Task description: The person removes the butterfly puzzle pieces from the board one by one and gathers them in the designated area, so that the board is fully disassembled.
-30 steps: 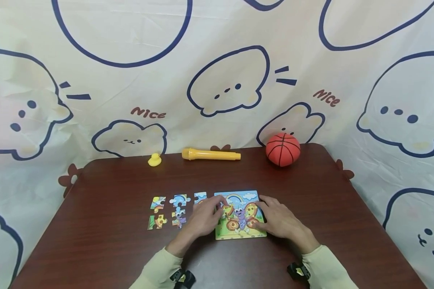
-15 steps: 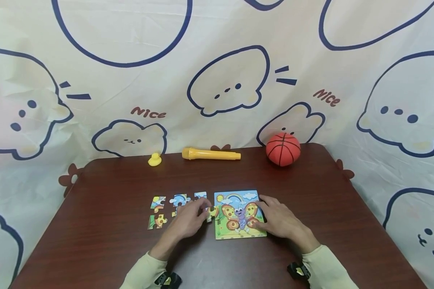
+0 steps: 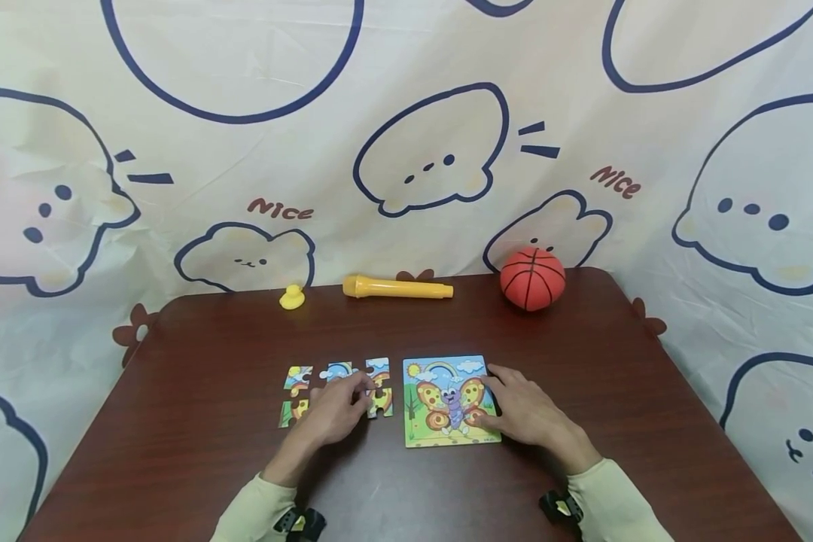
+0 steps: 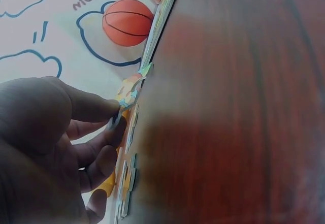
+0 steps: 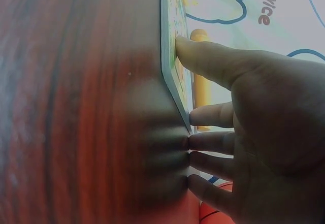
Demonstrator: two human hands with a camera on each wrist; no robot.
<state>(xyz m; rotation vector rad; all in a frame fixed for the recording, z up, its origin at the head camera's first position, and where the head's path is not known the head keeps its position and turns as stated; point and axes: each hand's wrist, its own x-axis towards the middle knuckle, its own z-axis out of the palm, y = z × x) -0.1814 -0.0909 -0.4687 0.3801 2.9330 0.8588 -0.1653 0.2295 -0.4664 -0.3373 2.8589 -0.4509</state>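
Observation:
My left hand (image 3: 339,409) pinches a jigsaw piece (image 4: 129,92) between thumb and forefinger. In the head view this piece is just below a blue-topped jigsaw piece (image 3: 378,370). More loose pieces lie to the left, such as a sun piece (image 3: 298,378) and a rainbow piece (image 3: 339,369); my left hand hides part of the group. To the right lies the square butterfly puzzle board (image 3: 447,370). My right hand (image 3: 530,410) rests at the board's right edge, thumb on its face and the other fingers fairly straight along the side.
At the back of the brown table (image 3: 176,452) are a yellow rubber duck (image 3: 292,297), a yellow toy microphone (image 3: 400,287) and a small red basketball (image 3: 533,279). A printed cloth (image 3: 406,68) hangs behind the table.
My left hand has drawn the jigsaw piece leftward, off the butterfly board, to below the blue-topped piece. The board underneath shows a full picture. My right hand has stayed put.

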